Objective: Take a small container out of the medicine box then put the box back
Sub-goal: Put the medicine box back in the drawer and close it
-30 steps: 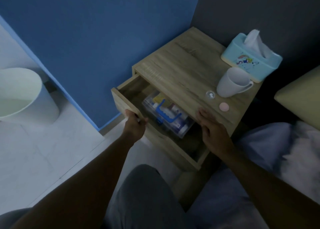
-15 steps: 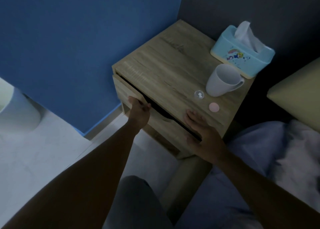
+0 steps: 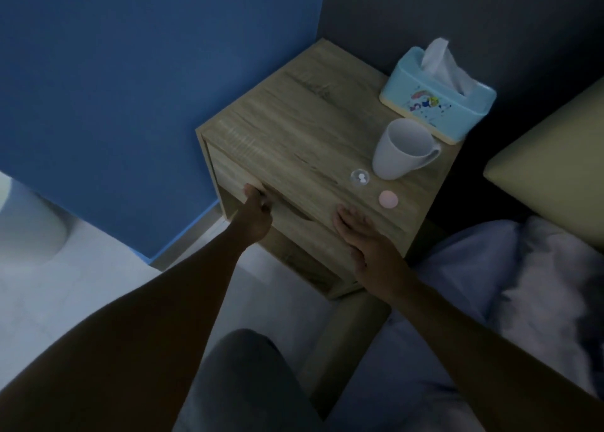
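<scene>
The square bedside table (image 3: 313,131) is matt wood with rough grain. The white mug (image 3: 397,150) looks smooth. The blue tissue box (image 3: 434,101) is smooth plastic with soft paper.

You won't find any words, numbers or brand names to read here. The only printed marking is a cartoon rainbow picture on the front of the tissue box (image 3: 438,99), which stands at the far right corner of the nightstand (image 3: 294,131); any lettering in it is too small to tell.
</scene>
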`<control>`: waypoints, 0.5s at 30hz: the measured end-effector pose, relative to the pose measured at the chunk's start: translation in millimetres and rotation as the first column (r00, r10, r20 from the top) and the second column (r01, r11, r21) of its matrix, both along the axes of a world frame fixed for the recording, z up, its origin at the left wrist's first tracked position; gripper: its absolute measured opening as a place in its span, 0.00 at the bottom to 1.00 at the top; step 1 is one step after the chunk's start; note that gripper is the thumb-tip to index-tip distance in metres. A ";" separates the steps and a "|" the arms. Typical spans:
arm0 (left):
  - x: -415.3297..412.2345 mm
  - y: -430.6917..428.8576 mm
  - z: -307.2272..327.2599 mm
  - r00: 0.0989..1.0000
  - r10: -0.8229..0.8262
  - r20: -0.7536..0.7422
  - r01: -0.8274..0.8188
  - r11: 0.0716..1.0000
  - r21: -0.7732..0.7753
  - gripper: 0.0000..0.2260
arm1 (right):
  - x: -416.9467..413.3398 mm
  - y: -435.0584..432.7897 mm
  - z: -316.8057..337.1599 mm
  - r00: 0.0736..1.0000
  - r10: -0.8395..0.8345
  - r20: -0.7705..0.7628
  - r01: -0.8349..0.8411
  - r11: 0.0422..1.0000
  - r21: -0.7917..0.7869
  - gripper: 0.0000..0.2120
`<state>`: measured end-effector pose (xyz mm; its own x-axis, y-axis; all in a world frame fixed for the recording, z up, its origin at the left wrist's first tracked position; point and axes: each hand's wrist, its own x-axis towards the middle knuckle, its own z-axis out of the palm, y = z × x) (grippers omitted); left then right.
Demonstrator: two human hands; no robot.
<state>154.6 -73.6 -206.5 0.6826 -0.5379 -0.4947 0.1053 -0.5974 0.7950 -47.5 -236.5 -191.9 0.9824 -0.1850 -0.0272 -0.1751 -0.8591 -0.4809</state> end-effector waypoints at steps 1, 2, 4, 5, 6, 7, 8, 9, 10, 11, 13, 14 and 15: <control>-4.5 7.4 2.1 0.996 -0.076 0.039 0.074 0.996 0.051 0.26 | 0.1 -0.5 2.0 1.000 0.006 -0.018 -0.006 1.000 -0.004 0.30; -8.8 14.6 4.7 0.987 -0.144 0.067 0.137 0.986 0.096 0.27 | 0.1 -1.2 2.2 0.999 0.006 -0.038 -0.006 1.000 -0.009 0.31; -18.7 26.3 14.7 0.971 -0.228 0.079 0.213 0.964 0.158 0.28 | 1.7 -0.4 4.9 0.997 0.002 -0.077 -0.004 1.000 -0.017 0.35; -23.1 31.2 20.8 0.961 -0.258 0.103 0.236 0.953 0.189 0.28 | 2.7 1.5 6.9 0.994 0.004 -0.109 -0.007 1.000 -0.026 0.37; -26.2 35.0 30.2 0.950 -0.275 0.146 0.240 0.946 0.218 0.28 | 4.5 2.4 7.3 0.990 0.008 -0.140 -0.013 0.999 -0.040 0.38; -29.0 38.4 42.6 0.933 -0.295 0.207 0.243 0.939 0.242 0.27 | 6.5 3.1 11.1 0.982 0.009 -0.189 -0.018 0.999 -0.049 0.38; -30.9 41.9 56.8 0.908 -0.319 0.271 0.248 0.932 0.264 0.27 | 9.0 2.9 16.4 0.975 0.008 -0.224 -0.017 0.999 -0.040 0.36; -32.6 45.3 74.0 0.879 -0.343 0.332 0.253 0.925 0.284 0.26 | 11.0 5.0 27.1 0.967 0.006 -0.255 -0.008 1.000 -0.006 0.33; -33.5 48.7 90.0 0.845 -0.365 0.392 0.255 0.917 0.306 0.25 | 13.3 6.9 37.2 0.966 -0.004 -0.259 0.012 0.999 0.030 0.30; -34.9 52.7 107.2 0.808 -0.391 0.440 0.261 0.908 0.328 0.25 | 14.4 11.3 52.0 0.968 -0.018 -0.249 0.033 0.998 0.058 0.28; -37.2 59.7 140.7 0.740 -0.432 0.516 0.259 0.890 0.375 0.24 | 16.0 21.7 83.5 0.986 -0.039 -0.162 0.050 0.997 0.063 0.26; -38.0 62.6 158.3 0.698 -0.446 0.560 0.248 0.884 0.396 0.24 | 17.6 27.3 99.8 0.996 -0.039 -0.086 0.043 0.998 0.050 0.25; -39.5 65.5 177.8 0.667 -0.450 0.594 0.228 0.882 0.412 0.24 | 19.6 35.7 119.8 0.999 -0.039 -0.005 0.039 0.998 0.050 0.25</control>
<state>115.1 -8.2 -28.6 0.6832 -0.7130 -0.1581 -0.6302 -0.6849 0.3657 -27.9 -200.8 -72.1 0.9743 -0.2213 -0.0417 -0.2100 -0.8263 -0.5226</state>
